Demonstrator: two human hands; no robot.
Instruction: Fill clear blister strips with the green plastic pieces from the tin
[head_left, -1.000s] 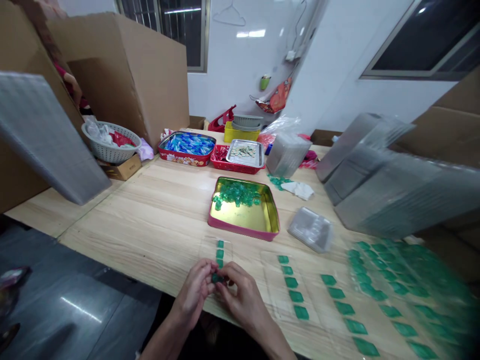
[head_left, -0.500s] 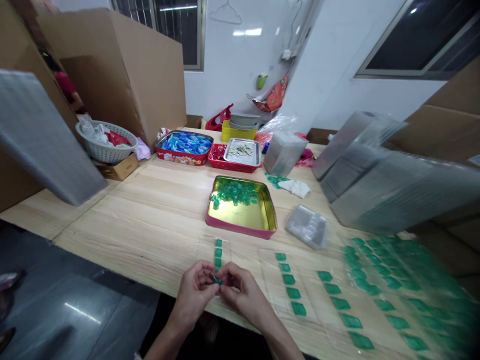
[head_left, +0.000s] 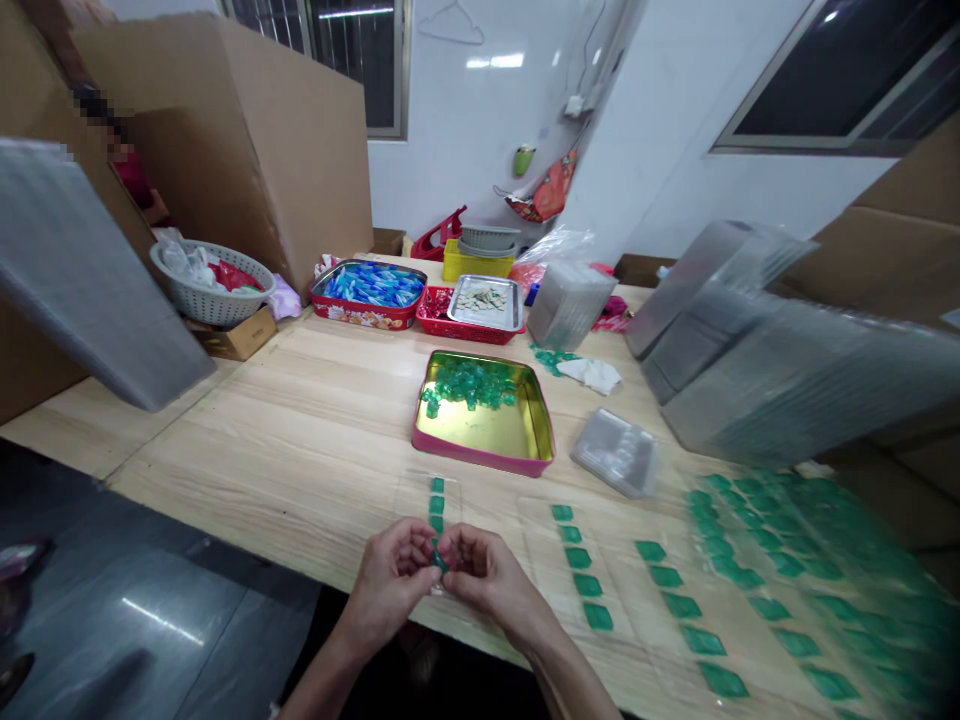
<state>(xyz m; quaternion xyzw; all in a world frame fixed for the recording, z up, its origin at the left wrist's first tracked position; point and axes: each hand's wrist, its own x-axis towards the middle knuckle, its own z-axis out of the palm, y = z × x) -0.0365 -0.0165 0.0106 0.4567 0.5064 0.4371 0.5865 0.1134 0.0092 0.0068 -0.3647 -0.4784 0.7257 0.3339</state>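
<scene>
Between my left hand [head_left: 391,580] and my right hand [head_left: 484,578] is a small green translucent piece [head_left: 439,556], pinched by the fingertips of both. They hold it over the near end of a clear plastic tray [head_left: 411,497], where a column of square green pieces [head_left: 436,504] lies. My fingers cover the tray's near part. Beyond it stands a pink-rimmed tin [head_left: 480,460] with a gold inside, and loose green pieces [head_left: 472,383] heaped toward its far side. To the right, another clear tray [head_left: 536,530] carries a column of green pieces [head_left: 577,558].
More filled clear trays [head_left: 750,610] spread to the right. A small stack of clear trays [head_left: 615,452] and a white tissue [head_left: 591,375] lie behind. Farther back are a tin of blue pieces [head_left: 371,285] and a metal tray [head_left: 486,303]. Tall plastic stacks [head_left: 795,370] stand right.
My hands stay in nearly the same place. The fingertips have shifted slightly, and the green piece between them is turned more upright.
</scene>
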